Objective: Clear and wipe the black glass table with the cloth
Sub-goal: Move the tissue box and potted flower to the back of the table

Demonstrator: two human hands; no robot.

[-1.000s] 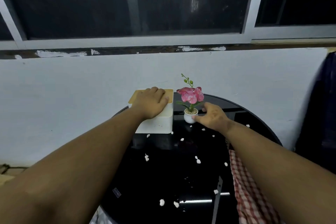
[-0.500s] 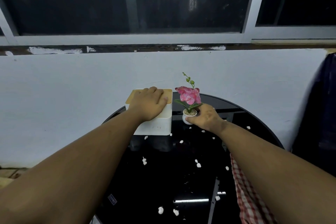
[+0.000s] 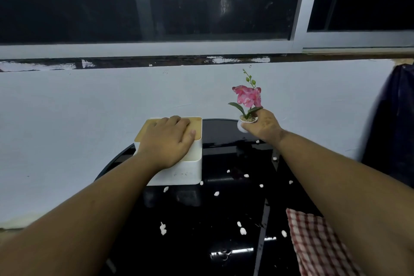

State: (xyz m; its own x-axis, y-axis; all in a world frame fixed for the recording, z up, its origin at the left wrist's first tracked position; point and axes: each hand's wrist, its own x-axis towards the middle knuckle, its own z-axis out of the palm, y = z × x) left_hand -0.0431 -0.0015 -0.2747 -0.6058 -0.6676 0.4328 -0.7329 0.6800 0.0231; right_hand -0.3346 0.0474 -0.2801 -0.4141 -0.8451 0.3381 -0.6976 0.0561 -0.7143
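Item: round black glass tabletop [image 3: 224, 215], set against a pale wall [image 3: 89, 107] below a dark window [image 3: 156, 0]. Near edge and right side cut off by the frame and by both forearms.

Item: white box with a light wooden lid [image 3: 179, 170], on the far left part of the tabletop, its left end past the rim. Left hand [image 3: 168, 141] lies palm down on the lid, fingers [image 3: 179, 122] spread flat across the top; whether they grip the far edge cannot be told. Much of the lid is hidden under the hand.

Item: small artificial orchid in a white pot [image 3: 247, 98], pink blooms, green leaves and buds, upright, held above the far right part of the tabletop, well clear of the glass. Right hand [image 3: 263, 129] holds it, fingers [image 3: 257, 116] closed round the pot; most of the pot is hidden by them.

Item: red-and-white checked cloth [image 3: 313, 240], on the near right part of the tabletop, partly covered by the right forearm and cut off at the bottom of the frame.

Item: white crumbs [image 3: 163, 228], scattered over the middle and near glass; material too small to identify.

Item: dark draped fabric [image 3: 394, 130], right of the tabletop, cut off at the frame edge; kind unclear.

Reflections on the glass blur some detail near the front.
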